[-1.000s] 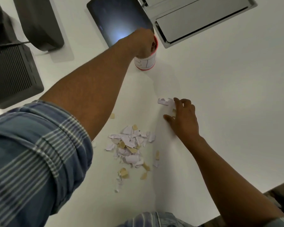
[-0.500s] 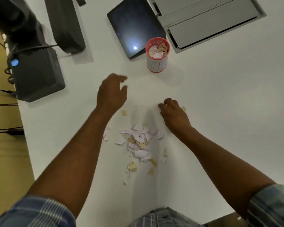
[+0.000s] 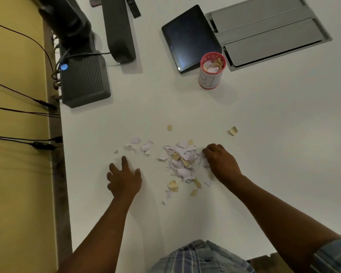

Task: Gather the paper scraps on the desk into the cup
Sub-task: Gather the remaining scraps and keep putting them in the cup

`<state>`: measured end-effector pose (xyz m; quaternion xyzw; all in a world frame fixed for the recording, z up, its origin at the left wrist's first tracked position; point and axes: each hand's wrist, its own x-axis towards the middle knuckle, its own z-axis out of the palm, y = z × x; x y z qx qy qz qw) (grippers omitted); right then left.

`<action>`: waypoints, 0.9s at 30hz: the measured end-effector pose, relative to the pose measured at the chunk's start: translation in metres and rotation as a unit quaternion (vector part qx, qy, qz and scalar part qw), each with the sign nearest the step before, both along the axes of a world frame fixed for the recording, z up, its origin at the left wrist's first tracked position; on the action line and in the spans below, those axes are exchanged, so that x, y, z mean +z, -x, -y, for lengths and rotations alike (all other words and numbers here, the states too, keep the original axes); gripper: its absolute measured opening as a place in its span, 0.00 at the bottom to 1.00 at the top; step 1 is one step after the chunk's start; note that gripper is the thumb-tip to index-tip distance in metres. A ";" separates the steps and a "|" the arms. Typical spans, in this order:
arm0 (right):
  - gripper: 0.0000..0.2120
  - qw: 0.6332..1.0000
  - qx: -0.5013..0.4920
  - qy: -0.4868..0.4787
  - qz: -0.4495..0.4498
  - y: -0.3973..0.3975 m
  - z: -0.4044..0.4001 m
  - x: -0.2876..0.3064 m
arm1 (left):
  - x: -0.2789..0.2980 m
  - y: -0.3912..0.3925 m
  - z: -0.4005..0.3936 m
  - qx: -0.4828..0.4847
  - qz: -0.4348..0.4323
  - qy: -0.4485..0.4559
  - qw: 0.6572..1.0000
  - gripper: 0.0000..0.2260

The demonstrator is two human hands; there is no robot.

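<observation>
The left hand (image 3: 124,180) is spread flat on the white desk (image 3: 264,134); the right hand (image 3: 220,160) is curled against the paper scraps (image 3: 180,158), its grasp unclear, well short of the red-rimmed cup (image 3: 211,72)

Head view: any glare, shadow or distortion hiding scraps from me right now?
Head view: soft light, faint shadows beside the cup and both hands; a small glare spot on the dark tablet only; wide-angle bending at the edges; slightly soft overall, yet the scrap pile reads clearly, except scraps under the right hand.
</observation>
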<state>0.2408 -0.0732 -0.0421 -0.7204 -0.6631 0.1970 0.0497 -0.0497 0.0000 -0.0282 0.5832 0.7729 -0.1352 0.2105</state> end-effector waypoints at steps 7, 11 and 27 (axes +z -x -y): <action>0.29 0.997 -0.018 0.076 0.001 0.026 0.027 -0.004 | 0.002 0.001 0.021 -0.052 0.088 -0.050 0.993 0.23; 0.15 0.998 0.027 0.054 0.024 0.040 0.037 0.003 | 0.000 -0.004 0.037 -0.134 0.133 -0.096 0.977 0.17; 0.08 0.936 -0.280 0.028 -0.211 0.021 0.014 0.016 | 0.001 -0.011 0.043 -0.093 0.283 -0.148 0.943 0.04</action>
